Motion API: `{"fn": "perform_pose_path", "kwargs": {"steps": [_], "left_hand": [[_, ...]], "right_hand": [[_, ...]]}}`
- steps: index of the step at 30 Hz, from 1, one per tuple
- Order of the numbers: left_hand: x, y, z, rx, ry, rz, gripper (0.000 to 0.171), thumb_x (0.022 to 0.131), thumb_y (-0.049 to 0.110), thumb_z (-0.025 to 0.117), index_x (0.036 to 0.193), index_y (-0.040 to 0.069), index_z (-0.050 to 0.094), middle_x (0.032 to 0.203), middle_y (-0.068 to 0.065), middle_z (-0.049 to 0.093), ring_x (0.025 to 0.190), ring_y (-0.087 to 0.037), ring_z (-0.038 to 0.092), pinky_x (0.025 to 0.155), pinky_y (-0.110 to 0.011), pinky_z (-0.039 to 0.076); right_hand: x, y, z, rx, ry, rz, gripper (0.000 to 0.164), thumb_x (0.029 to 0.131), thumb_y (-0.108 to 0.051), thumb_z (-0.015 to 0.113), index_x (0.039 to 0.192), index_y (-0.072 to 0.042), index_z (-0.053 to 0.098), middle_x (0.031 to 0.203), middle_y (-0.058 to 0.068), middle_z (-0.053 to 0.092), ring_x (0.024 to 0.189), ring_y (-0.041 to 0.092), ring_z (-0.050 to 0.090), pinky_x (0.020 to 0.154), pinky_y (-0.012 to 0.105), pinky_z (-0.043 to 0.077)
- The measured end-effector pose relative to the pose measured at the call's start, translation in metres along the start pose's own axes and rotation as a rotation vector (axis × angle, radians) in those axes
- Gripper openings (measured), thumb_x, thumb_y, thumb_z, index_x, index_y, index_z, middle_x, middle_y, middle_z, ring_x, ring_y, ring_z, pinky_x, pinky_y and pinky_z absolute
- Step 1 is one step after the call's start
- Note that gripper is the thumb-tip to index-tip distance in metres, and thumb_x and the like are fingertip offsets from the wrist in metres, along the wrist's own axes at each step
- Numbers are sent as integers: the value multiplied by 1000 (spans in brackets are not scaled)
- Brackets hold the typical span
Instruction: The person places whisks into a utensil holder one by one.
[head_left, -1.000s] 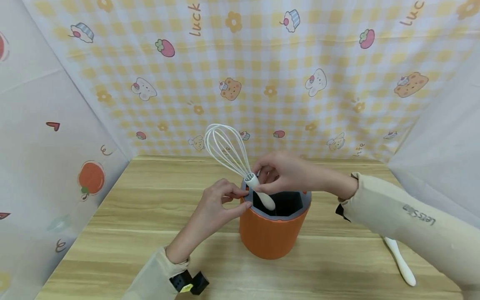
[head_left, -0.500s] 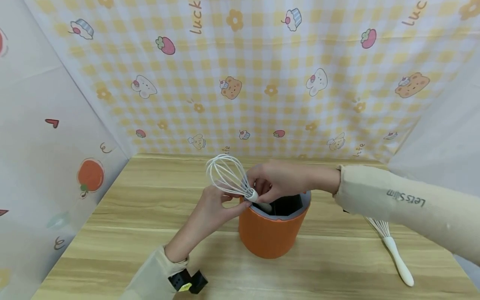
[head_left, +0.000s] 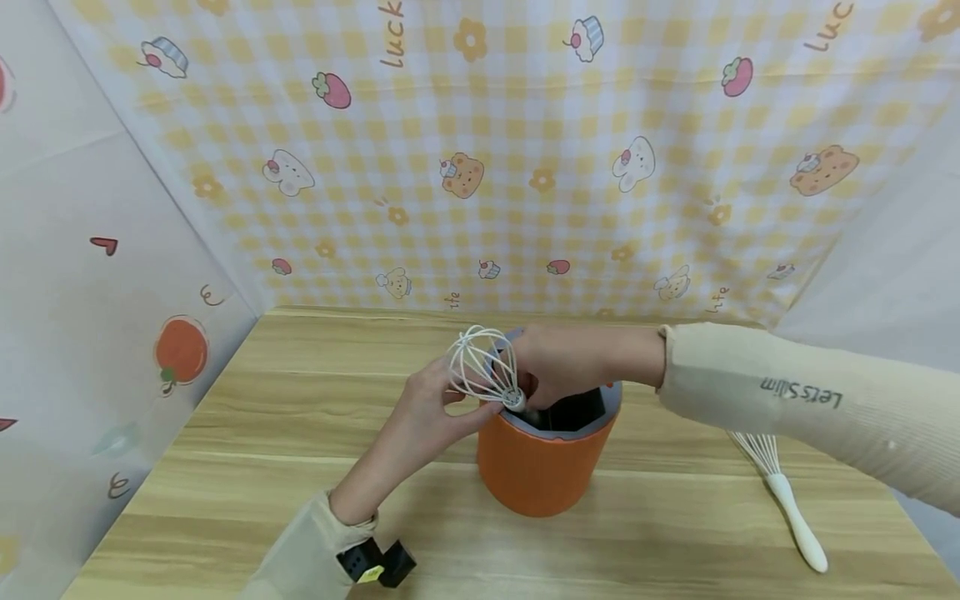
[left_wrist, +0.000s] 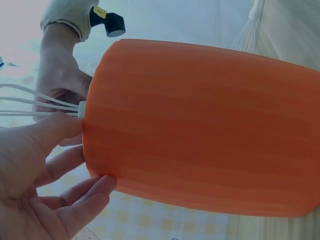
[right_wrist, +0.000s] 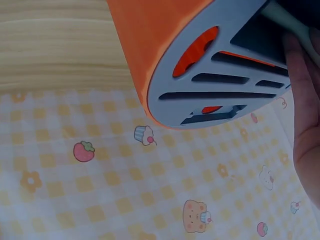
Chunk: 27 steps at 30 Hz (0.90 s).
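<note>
An orange utensil holder (head_left: pixel 536 475) with a grey slotted insert (right_wrist: pixel 170 100) stands upright on the table. My right hand (head_left: pixel 562 358) grips a white whisk (head_left: pixel 483 367) by its handle, over the dark opening. The whisk tilts, its wire loops up and to the left, its handle (right_wrist: pixel 287 21) down inside the opening. Its lower end is hidden. My left hand (head_left: pixel 431 408) holds the holder's left rim between thumb and fingers. In the left wrist view the left thumb lies beside the whisk's collar (left_wrist: pixel 81 109), and the other fingers touch the orange side.
Another white whisk (head_left: pixel 797 518) lies on the wooden table (head_left: pixel 300 450) at the right, partly under the right forearm. A yellow checked cloth (head_left: pixel 540 225) hangs behind the table. White sheets (head_left: pixel 90 183) stand at the sides.
My right hand has lowered the whisk, its handle sinking into the holder and its loops coming down and slightly right. The left hand has stayed at the rim.
</note>
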<state>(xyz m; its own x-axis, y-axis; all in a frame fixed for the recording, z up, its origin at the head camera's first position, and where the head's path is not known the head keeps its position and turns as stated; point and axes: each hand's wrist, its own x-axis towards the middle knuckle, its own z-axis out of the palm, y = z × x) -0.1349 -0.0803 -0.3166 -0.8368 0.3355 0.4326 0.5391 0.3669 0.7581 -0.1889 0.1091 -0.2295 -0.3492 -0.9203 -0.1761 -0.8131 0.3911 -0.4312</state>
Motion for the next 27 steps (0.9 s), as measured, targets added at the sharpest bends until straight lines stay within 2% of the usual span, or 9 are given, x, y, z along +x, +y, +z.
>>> {"fn": "perform_pose_path", "kwargs": {"steps": [8, 12, 15, 19, 23, 27], "left_hand": [[-2, 1, -1, 13, -5, -18, 15, 74, 8, 76, 86, 12, 67, 83, 2, 55, 84, -15, 56, 75, -24, 53], [-2, 0, 0, 10, -2, -7, 12, 75, 8, 75, 81, 12, 66, 83, 1, 55, 83, -16, 58, 75, -25, 53], [-2, 0, 0, -2, 5, -12, 11, 75, 6, 75, 80, 11, 66, 83, -2, 55, 83, -16, 59, 75, -27, 54], [-3, 1, 1, -9, 13, -18, 11, 75, 7, 75, 82, 10, 66, 84, -1, 56, 82, -16, 59, 74, -28, 54], [-3, 1, 1, -11, 16, -23, 12, 75, 8, 75, 83, 10, 67, 85, 1, 57, 83, -15, 59, 74, -26, 53], [-3, 0, 1, -13, 17, -29, 12, 75, 8, 75, 83, 10, 67, 86, 1, 57, 83, -14, 58, 74, -25, 53]], "right_hand": [[-2, -1, -2, 48, -6, 52, 16, 72, -8, 76, 84, -8, 65, 74, -4, 61, 64, 2, 53, 61, 19, 48], [-4, -1, -5, 65, -18, 83, 17, 72, -7, 76, 86, -6, 66, 77, -2, 63, 67, 2, 56, 62, 19, 50], [-6, -1, -9, 80, -41, 135, 22, 73, -5, 75, 93, -5, 66, 80, -3, 63, 67, 3, 56, 61, 19, 49], [-7, -4, -13, 34, -46, 145, 25, 74, -2, 73, 97, -5, 65, 78, -5, 61, 62, 4, 52, 55, 19, 46], [-8, -5, -15, -37, -33, 120, 12, 74, 1, 70, 82, -7, 64, 67, -7, 55, 56, 3, 46, 50, 17, 42], [-10, -6, -15, -74, -14, 111, 17, 78, 5, 63, 71, -10, 58, 61, -7, 47, 53, 4, 42, 48, 18, 39]]}}
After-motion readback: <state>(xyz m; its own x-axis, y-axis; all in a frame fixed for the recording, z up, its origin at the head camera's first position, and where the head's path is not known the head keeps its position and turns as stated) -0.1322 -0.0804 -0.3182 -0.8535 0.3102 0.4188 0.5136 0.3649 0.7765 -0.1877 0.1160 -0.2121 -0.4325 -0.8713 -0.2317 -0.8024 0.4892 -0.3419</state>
